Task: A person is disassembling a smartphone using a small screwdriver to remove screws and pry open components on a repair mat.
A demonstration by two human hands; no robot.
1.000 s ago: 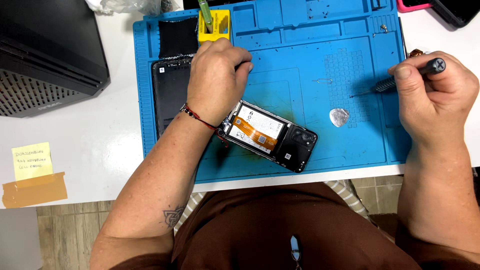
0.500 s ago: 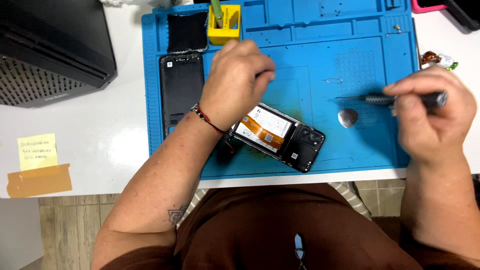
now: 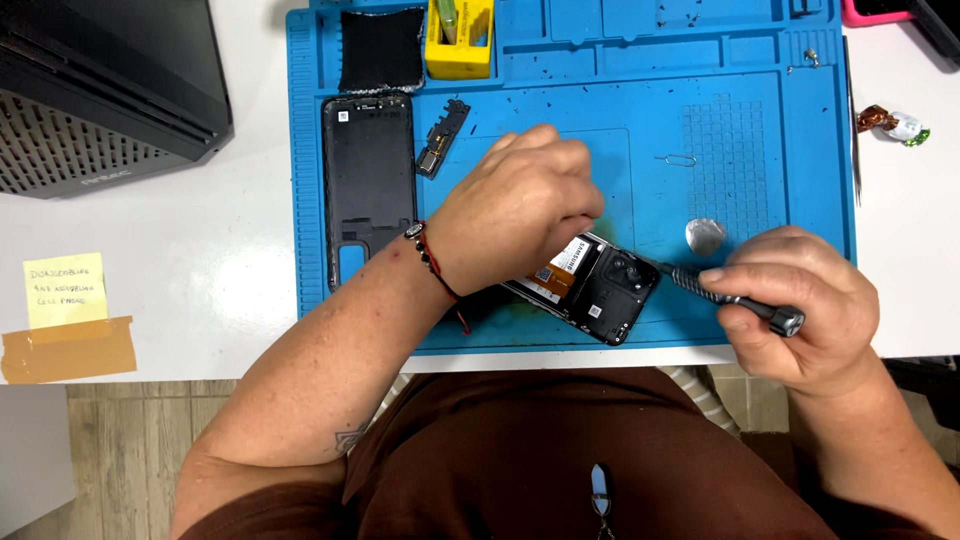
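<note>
Nearest the body, the right hand is wrapped tight around a slim screwdriver, its shaft slanting up and to the left so the tip meets the top right corner of the opened phone. The phone lies on the near edge of the blue work mat, its long axis tilted, camera end low and toward the right hand, the other end running up under the left hand. That left hand presses down on it, fingers curled, pinning it flat. So the right hand is the nearer one to the exposed camera end. Further out, a black back cover lies lengthwise beside the left wrist, and a yellow parts box sits at the far edge.
</note>
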